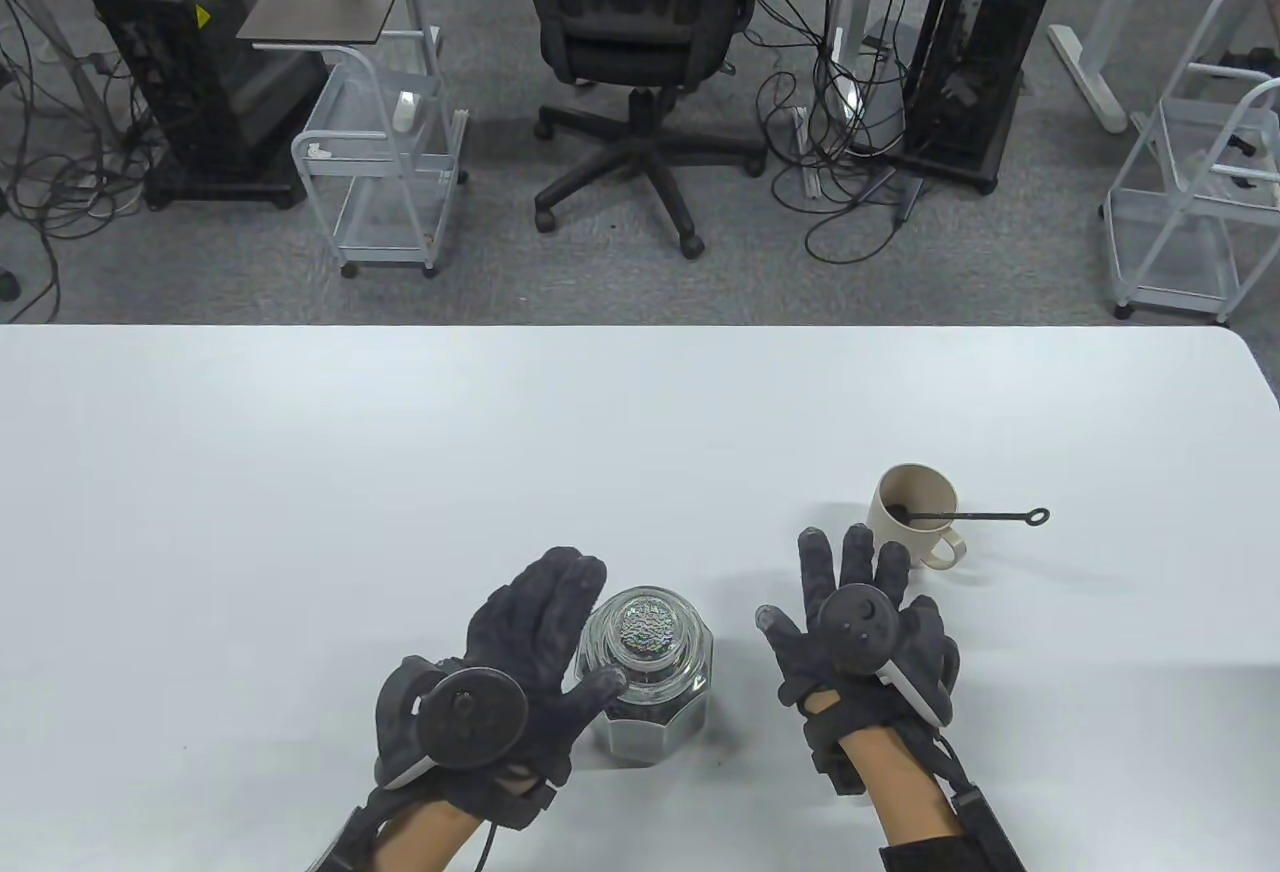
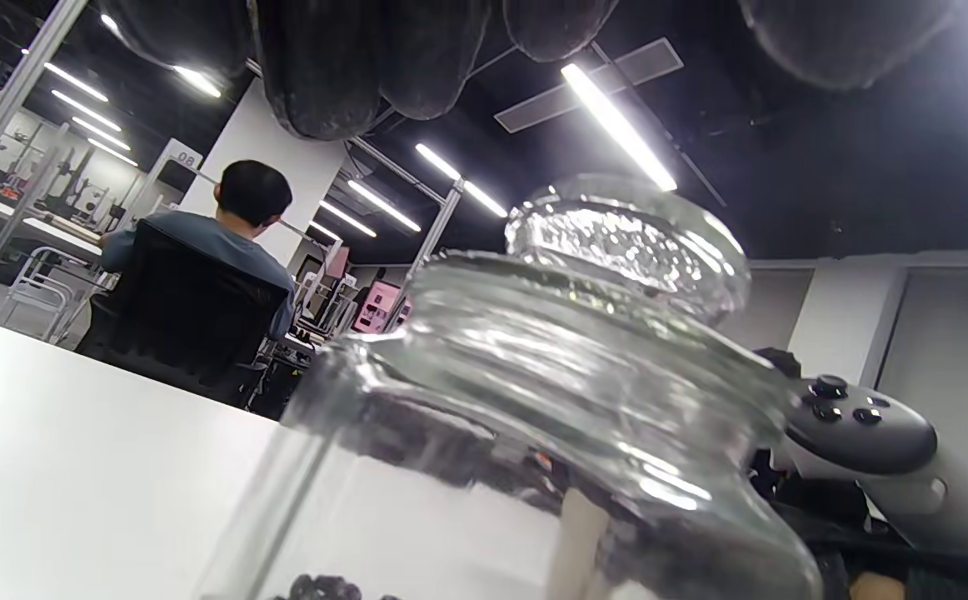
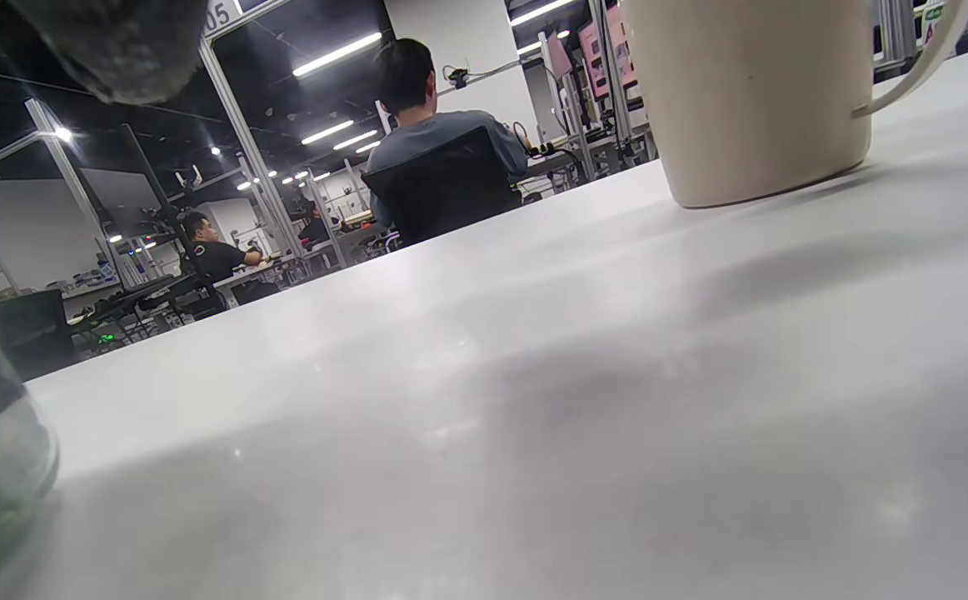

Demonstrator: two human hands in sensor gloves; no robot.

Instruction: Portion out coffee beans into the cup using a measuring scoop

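1. Coffee beans [image 1: 640,707], dark, sit low inside a clear faceted glass jar [image 1: 650,687] with a glass knob lid [image 1: 651,628], near the front of the white desk [image 1: 400,472].
2. A beige ceramic cup [image 1: 912,515] stands to the right, well apart from the jar, with a thin black metal measuring scoop [image 1: 975,516] resting inside it, handle over the rim.
3. The left hand [image 1: 520,647] lies just beside the jar, fingers straight, holding nothing.
4. The right hand [image 1: 855,627] hovers between jar and cup, fingers spread, empty.
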